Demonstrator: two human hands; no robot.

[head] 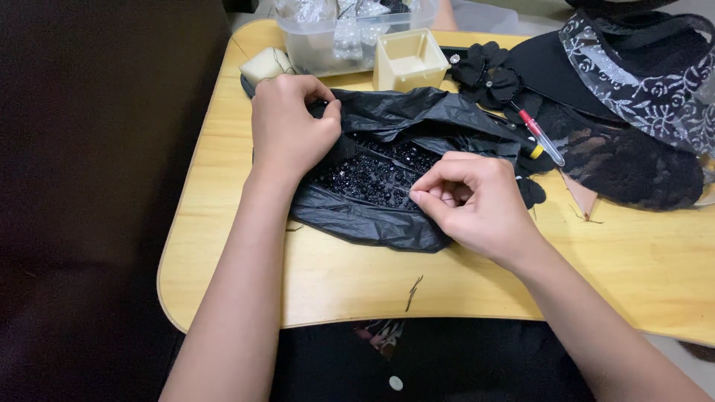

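A pale wooden table (246,283) with rounded corners and a smooth, lightly glossy top fills most of the view. On its right side lies a heap of black lace fabric (633,160), soft and netted, with a silver-patterned ribbon band (640,82) curving over it. In the middle sits a crumpled black plastic bag (372,219), thin and shiny, folded open so that a bed of small glinting black beads (372,179) shows inside. At the far edge stands a clear plastic tub (313,45) holding whitish, sparkly trimmings, and just beside it a small square cream box (408,59), open at the top; what is in it cannot be made out. A pale rounded block (262,65) lies near the tub, and a thin pen-like tool with a red tip (540,134) rests across the bag's right edge.

The left hand (287,130) is curled closed, pinching the bag's upper rim. The right hand (473,201) rests on the bag's lower right, thumb and forefinger pressed together over the beads, possibly around a fine needle, though it is too thin to confirm.
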